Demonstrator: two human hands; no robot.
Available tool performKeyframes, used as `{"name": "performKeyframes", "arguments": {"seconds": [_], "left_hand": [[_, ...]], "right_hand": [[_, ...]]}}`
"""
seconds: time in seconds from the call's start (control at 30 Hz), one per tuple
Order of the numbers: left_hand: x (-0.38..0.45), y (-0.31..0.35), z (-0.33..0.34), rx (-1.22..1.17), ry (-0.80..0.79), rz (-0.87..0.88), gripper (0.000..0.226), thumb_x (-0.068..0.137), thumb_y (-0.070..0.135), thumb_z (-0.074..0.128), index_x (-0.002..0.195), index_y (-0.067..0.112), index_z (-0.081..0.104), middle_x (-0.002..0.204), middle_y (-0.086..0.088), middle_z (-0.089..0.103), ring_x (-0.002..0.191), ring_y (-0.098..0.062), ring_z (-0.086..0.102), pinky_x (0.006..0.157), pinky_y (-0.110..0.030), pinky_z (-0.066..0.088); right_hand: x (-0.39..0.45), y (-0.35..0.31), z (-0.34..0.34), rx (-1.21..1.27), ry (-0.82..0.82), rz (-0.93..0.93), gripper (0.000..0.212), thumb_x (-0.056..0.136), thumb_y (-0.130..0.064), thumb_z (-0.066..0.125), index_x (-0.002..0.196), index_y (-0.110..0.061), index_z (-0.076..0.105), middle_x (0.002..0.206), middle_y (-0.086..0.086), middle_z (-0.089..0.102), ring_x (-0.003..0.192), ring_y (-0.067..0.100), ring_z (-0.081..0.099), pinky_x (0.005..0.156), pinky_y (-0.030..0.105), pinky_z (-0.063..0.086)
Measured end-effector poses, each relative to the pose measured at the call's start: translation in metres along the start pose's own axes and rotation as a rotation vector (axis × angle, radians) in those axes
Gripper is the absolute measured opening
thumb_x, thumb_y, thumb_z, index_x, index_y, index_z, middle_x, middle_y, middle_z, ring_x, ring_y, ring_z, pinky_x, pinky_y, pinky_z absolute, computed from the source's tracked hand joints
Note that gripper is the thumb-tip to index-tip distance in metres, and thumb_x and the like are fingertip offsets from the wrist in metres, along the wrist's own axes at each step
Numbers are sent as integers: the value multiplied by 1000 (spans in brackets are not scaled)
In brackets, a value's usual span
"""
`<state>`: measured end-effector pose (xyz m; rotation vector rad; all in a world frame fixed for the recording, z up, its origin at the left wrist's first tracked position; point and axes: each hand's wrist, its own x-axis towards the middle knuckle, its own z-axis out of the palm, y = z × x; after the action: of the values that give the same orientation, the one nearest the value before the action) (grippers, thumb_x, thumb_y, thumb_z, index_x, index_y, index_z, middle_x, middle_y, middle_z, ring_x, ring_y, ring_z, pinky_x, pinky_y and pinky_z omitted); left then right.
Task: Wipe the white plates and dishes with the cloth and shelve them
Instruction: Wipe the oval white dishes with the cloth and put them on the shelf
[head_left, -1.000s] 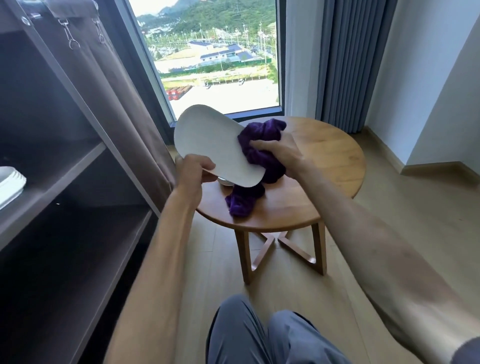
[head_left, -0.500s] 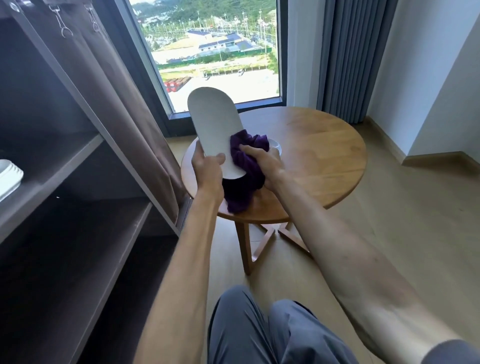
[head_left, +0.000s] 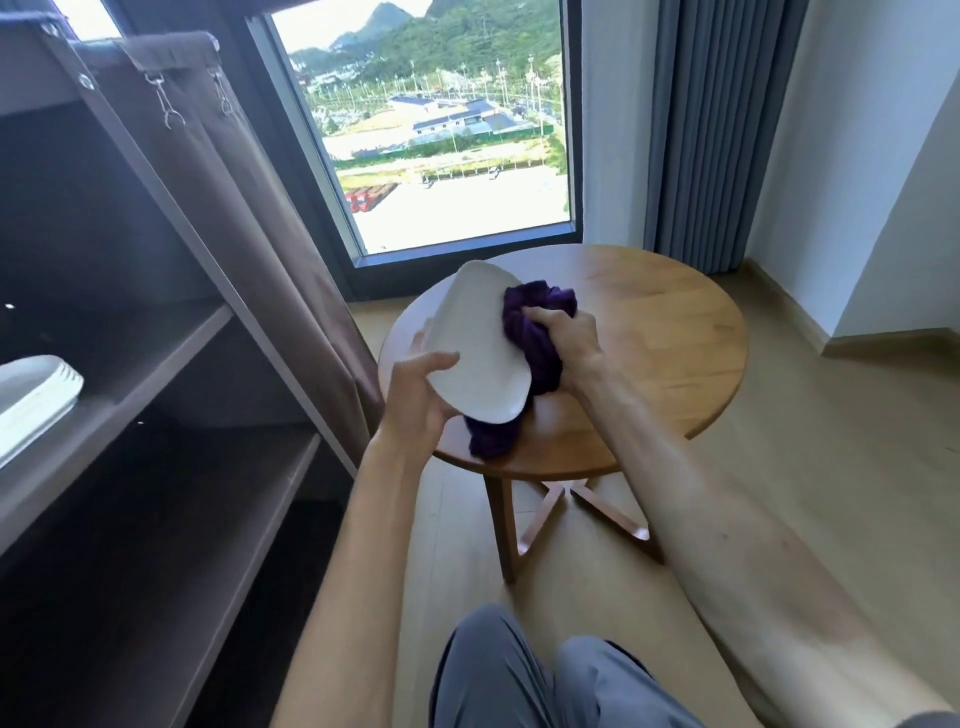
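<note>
A long oval white plate (head_left: 475, 343) is tilted on edge above the round wooden table (head_left: 649, 332). My left hand (head_left: 415, 400) grips its near lower end. My right hand (head_left: 563, 338) holds a bunched purple cloth (head_left: 530, 332) against the plate's right side; the cloth's tail hangs below the plate toward the tabletop. Behind the plate's left edge a sliver of another white dish (head_left: 423, 338) shows on the table, mostly hidden. White dishes (head_left: 31, 395) sit stacked on the middle shelf at the far left.
A dark open shelf unit (head_left: 156, 374) fills the left side, with a brown fabric cover (head_left: 218, 171) hanging along its frame. A window and grey curtain (head_left: 722, 130) stand behind the table. My knees (head_left: 545, 675) are at the bottom, over wooden floor.
The plate has turned from upright to leaning left, and the cloth has moved up along its right side. The view tilted up.
</note>
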<state>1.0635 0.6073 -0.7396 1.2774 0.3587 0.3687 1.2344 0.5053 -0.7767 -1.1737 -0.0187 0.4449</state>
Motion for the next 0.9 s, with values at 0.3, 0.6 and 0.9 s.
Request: {"name": "performKeyframes", "arguments": {"seconds": [0.3,0.6,0.9], "left_hand": [[-3,17,-6,307,87,138,86,52,5,51,135,22,67,135,-13,60,126,-42,50,101,-63,51],[12,87,-19,734,-13,-59,71,63,-12,44,103,33,82,123,-11,66,116,-44,55,94,-58,57],[19,68,-22,401,-95,-91,36,95,9,54,125,15,73,121,-18,72,111,-39,66,93,-48,58]], "right_hand": [[-1,-23,-23,-291,-238,-59,26,77,-14,84,98,-4,73,87,10,78,84,26,76,72,37,63],[-4,-20,-5,-425,-384,-162,24,72,-18,85,92,-9,76,84,4,78,81,21,76,68,30,60],[-5,-39,9,-735,-241,-452,24,71,-32,88,78,-18,69,77,-5,69,75,8,68,71,26,55]]}}
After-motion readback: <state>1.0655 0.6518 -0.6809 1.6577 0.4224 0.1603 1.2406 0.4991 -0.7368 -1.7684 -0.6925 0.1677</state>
